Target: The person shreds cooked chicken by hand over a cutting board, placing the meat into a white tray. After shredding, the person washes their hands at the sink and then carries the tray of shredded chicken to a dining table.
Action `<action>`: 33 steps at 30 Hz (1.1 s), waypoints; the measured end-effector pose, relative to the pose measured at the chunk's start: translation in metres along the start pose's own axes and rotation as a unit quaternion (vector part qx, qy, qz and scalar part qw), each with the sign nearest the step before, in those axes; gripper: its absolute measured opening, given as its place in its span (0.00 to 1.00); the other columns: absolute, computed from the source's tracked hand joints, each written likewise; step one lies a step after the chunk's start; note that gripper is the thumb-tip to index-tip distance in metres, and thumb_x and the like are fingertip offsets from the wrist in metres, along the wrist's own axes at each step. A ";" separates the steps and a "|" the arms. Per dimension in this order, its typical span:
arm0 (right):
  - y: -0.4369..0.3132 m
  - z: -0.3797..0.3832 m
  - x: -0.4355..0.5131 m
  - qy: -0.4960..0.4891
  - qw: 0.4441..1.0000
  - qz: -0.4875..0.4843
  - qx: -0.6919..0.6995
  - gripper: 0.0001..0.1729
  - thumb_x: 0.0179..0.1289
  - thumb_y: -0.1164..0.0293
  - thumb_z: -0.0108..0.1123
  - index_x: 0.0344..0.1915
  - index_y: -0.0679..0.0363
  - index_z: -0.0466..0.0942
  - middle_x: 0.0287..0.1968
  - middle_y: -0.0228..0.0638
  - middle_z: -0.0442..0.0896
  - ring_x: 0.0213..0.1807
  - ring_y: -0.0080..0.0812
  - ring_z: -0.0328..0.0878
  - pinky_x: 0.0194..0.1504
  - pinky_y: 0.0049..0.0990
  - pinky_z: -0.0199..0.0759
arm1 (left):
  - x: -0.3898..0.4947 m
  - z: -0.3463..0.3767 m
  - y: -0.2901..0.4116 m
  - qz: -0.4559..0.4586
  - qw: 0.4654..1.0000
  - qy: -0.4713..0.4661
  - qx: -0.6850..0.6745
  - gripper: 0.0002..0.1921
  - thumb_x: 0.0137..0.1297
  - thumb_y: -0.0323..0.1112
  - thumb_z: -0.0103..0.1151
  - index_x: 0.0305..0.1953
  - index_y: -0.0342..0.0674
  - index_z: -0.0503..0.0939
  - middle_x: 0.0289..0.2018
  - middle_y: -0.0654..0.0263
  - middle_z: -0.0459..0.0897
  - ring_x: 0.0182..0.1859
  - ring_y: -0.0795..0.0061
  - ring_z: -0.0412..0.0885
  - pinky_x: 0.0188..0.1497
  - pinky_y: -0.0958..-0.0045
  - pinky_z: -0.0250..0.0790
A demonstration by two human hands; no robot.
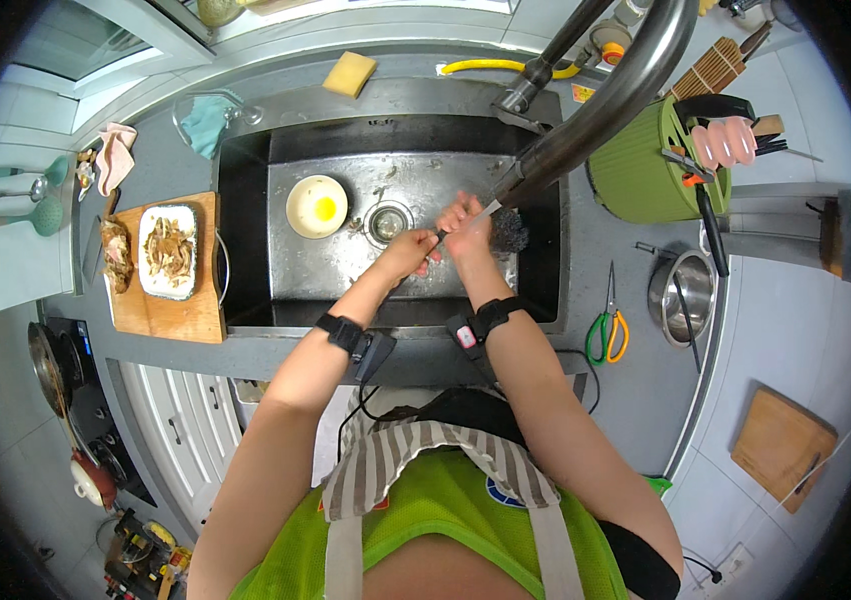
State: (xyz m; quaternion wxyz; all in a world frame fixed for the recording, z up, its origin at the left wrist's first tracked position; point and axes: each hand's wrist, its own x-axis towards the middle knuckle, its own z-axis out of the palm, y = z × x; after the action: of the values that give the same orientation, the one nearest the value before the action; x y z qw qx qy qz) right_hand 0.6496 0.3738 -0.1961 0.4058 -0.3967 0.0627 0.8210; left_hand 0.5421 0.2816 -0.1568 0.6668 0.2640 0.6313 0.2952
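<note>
My left hand point(412, 251) pinches a thin dark object point(441, 235) over the stainless steel sink point(313, 281). Most of that object is hidden by the fingers, so its kind is unclear. Right beside it, my right hand point(468, 229) has its fingers bent under a stream of water from the faucet point(526, 169). Whether the right hand grips the object's other end cannot be made out. A dark mesh scouring pad point(509, 231) lies just right of that hand. Left of the drain point(388, 223) sits a cream bowl point(317, 207) with something yellow inside.
Left of the sink, a wooden cutting board point(170, 322) bears a dish of shredded food point(168, 251) and a piece of meat point(117, 255). Scissors point(607, 330), a steel pot point(684, 296) and a green utensil holder point(631, 169) stand right. A yellow sponge point(350, 74) lies behind.
</note>
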 end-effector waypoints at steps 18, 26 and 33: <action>-0.059 0.013 -0.078 -0.148 0.764 -0.170 -0.605 0.12 0.62 0.71 0.59 0.39 0.70 0.80 0.33 0.34 0.82 0.32 0.22 0.79 0.34 0.20 0.73 | 0.021 0.007 -0.002 0.212 0.976 -0.044 0.016 0.09 0.64 0.31 0.56 0.40 0.32 0.80 0.34 0.68 0.83 0.38 0.83 0.77 0.43 0.80 0.69; -0.067 0.016 -0.090 -0.207 0.737 -0.257 -0.590 0.13 0.66 0.72 0.54 0.44 0.72 0.77 0.33 0.37 0.82 0.30 0.23 0.80 0.34 0.21 0.75 | 0.017 0.019 0.016 0.291 0.956 -0.008 0.026 0.09 0.64 0.31 0.55 0.43 0.34 0.80 0.35 0.68 0.83 0.39 0.85 0.75 0.44 0.80 0.67; -0.079 0.019 -0.092 -0.193 0.714 -0.276 -0.614 0.11 0.60 0.73 0.61 0.41 0.66 0.81 0.41 0.36 0.81 0.42 0.26 0.78 0.43 0.24 0.73 | 0.013 0.020 0.040 0.290 0.955 -0.036 0.048 0.12 0.65 0.31 0.55 0.47 0.35 0.77 0.37 0.68 0.83 0.39 0.83 0.76 0.44 0.77 0.69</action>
State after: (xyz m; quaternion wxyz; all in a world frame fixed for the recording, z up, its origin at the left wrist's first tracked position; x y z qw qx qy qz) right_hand 0.7274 0.3773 -0.1008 0.2847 -0.3914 -0.6467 0.5895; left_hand 0.5602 0.3193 -0.1355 0.5611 0.4777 0.5168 0.4357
